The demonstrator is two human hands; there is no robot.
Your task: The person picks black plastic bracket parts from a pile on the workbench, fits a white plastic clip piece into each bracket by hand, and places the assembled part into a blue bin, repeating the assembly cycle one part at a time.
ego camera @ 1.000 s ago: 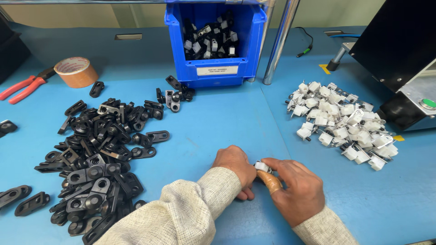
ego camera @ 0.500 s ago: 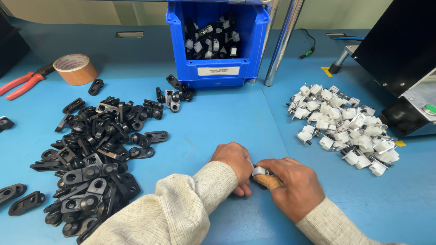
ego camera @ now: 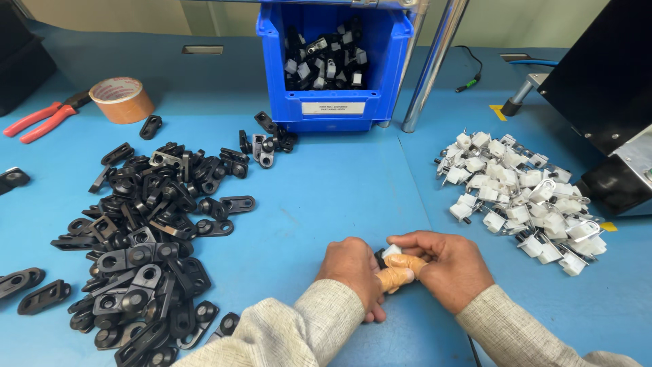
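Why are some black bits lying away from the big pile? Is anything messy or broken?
A few black parts lie apart from the black pile, and some sit loose before the blue bin. Two fingers of the hands wear tan covers. Nothing looks broken or spilled.

1. Blue bin (ego camera: 333,109) at the back of the blue worktop (ego camera: 326,197), holding small parts.
2. Red-handled pliers (ego camera: 41,119) beside a tape roll (ego camera: 122,100), far left.
3. Metal pole (ego camera: 435,64) right of the bin.
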